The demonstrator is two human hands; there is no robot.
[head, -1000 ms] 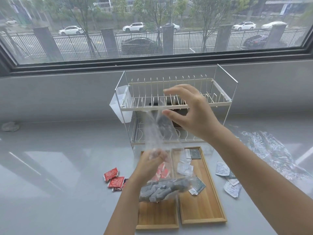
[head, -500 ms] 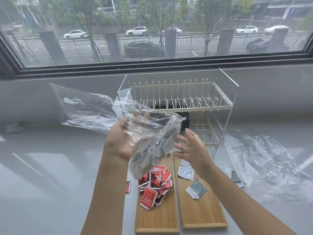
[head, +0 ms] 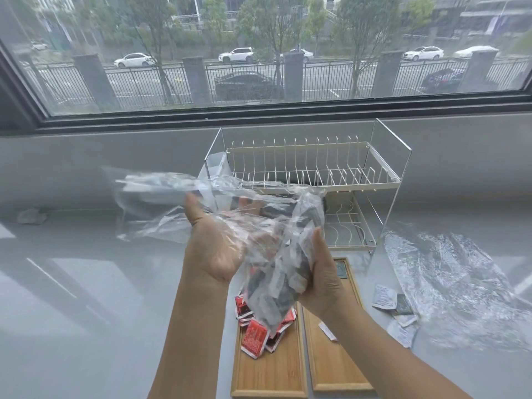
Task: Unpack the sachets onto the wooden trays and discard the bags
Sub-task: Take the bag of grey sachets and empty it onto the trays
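Head view, my left hand: my left hand (head: 214,249) is raised palm up above the table (head: 86,283), fingers (head: 191,208) curled up into the clear plastic bag (head: 178,208), grasping its crumpled middle.
Head view, my right hand: my right hand (head: 322,272) grips the lower, full end of that bag from the right, thumb pressed along its side; the other fingers are hidden behind the bag.
Head view, bag: it stretches from the far left, where its empty end is blurred, down to the right, where grey and white sachets (head: 282,277) bulge inside it; this end hangs over the two trays.
Head view, left tray: a wooden tray (head: 267,375) lies near me with a pile of red sachets (head: 254,335) on its far half, partly hidden by the bag.
Head view, right tray: a second wooden tray (head: 334,367) lies just beside the first, on its right; a white sachet (head: 327,332) and a dark one (head: 341,269) show on it.
Head view, loose sachets: a few pale and dark sachets (head: 391,303) lie on the table right of the trays.
Head view, spare plastic: a crumpled clear sheet (head: 449,277) lies on the table at far right.
Head view, rack: a two-level wire dish rack (head: 311,174) stands beyond the trays, below the window (head: 259,53).
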